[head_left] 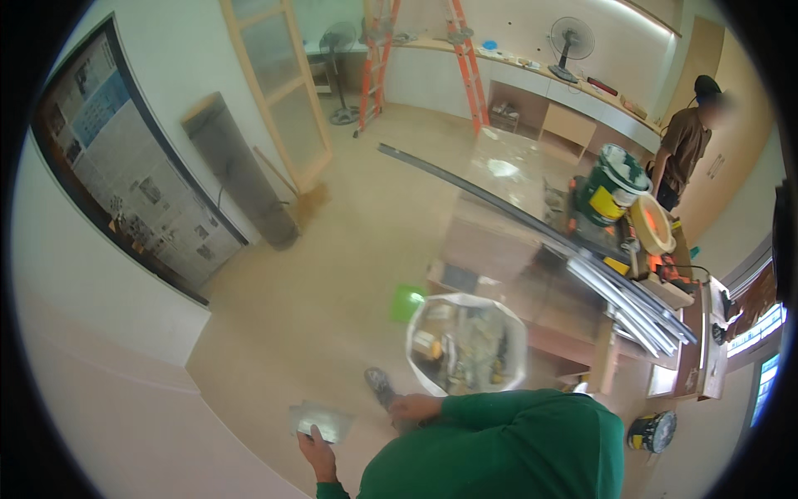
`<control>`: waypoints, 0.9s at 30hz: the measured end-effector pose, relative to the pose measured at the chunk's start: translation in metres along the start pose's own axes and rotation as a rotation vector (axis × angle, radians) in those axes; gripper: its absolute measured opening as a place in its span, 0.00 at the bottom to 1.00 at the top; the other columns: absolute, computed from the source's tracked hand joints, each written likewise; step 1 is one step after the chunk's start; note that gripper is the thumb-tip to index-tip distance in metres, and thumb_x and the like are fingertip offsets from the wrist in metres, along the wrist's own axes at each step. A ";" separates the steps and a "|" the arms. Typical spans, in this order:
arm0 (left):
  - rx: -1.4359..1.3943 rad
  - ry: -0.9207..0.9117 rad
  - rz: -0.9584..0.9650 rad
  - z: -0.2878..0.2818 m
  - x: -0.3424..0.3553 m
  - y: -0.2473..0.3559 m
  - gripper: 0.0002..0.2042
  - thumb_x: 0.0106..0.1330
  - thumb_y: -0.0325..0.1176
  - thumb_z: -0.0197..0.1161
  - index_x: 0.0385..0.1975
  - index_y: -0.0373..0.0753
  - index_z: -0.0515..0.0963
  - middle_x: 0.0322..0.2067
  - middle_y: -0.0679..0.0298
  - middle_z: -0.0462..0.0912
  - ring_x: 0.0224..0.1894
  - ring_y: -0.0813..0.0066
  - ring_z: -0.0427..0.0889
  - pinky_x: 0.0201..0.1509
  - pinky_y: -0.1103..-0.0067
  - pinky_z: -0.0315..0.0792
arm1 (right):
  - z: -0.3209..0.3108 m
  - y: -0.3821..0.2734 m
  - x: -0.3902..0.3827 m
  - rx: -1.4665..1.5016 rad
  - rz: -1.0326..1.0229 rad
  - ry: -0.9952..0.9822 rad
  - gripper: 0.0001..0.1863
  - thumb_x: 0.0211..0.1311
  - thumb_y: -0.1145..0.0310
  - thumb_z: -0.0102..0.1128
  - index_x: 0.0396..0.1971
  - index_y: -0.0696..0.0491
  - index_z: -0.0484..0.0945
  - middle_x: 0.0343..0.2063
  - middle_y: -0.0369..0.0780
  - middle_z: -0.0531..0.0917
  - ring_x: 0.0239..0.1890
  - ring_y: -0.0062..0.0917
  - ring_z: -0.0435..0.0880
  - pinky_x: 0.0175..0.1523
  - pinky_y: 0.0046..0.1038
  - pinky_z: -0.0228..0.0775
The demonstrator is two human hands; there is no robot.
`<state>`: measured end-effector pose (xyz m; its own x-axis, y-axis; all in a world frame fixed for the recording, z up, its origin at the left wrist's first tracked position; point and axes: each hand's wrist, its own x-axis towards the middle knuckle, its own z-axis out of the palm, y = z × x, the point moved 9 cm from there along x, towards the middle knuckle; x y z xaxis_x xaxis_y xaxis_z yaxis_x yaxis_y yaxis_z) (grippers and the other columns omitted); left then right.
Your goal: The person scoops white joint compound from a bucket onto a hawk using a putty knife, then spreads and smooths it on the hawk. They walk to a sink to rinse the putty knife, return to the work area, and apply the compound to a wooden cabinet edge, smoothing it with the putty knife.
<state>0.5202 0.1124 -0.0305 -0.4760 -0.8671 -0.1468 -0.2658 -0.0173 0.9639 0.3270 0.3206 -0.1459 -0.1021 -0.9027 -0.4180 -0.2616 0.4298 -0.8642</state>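
Note:
My left hand is at the lower left, closed round the near edge of a flat, shiny grey metal plate. The thumb lies on top of the plate, and its far side spreads out over the floor below. My right hand is held in front of my body, with the fingers curled in. Whatever it may hold is hidden or blurred. Just past that hand shows a dark shoe. A white sack full of mixed scraps stands beyond the right hand, open at the top.
A bench bears metal profiles, a green bucket and tools. One long profile juts leftward. A person stands far right. An orange ladder and fans stand at the back; a dark bucket is at right.

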 end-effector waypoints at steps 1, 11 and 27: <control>0.072 0.020 0.040 -0.002 0.027 0.000 0.15 0.78 0.29 0.51 0.58 0.29 0.69 0.47 0.53 0.80 0.45 0.68 0.82 0.46 0.73 0.80 | -0.006 -0.006 0.031 -0.025 -0.046 0.024 0.26 0.74 0.46 0.52 0.58 0.51 0.80 0.55 0.48 0.83 0.56 0.42 0.83 0.64 0.40 0.71; -0.351 -0.061 -0.155 0.054 0.305 0.084 0.14 0.72 0.32 0.53 0.52 0.31 0.75 0.46 0.57 0.80 0.47 0.70 0.77 0.52 0.71 0.73 | -0.197 -0.164 0.248 1.063 0.088 -0.153 0.36 0.78 0.38 0.42 0.66 0.54 0.72 0.54 0.44 0.82 0.47 0.31 0.83 0.54 0.34 0.77; -0.128 -0.753 -0.044 0.330 0.748 0.194 0.13 0.73 0.34 0.52 0.42 0.30 0.80 0.43 0.55 0.81 0.49 0.67 0.78 0.55 0.70 0.71 | -0.570 -0.146 0.420 1.156 0.027 0.669 0.15 0.78 0.60 0.54 0.49 0.56 0.78 0.44 0.41 0.85 0.43 0.27 0.86 0.47 0.29 0.80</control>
<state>-0.1639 -0.3754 -0.0266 -0.9225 -0.2915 -0.2531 -0.2202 -0.1409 0.9652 -0.2250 -0.1336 -0.0353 -0.6294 -0.5871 -0.5090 0.6718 -0.0821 -0.7361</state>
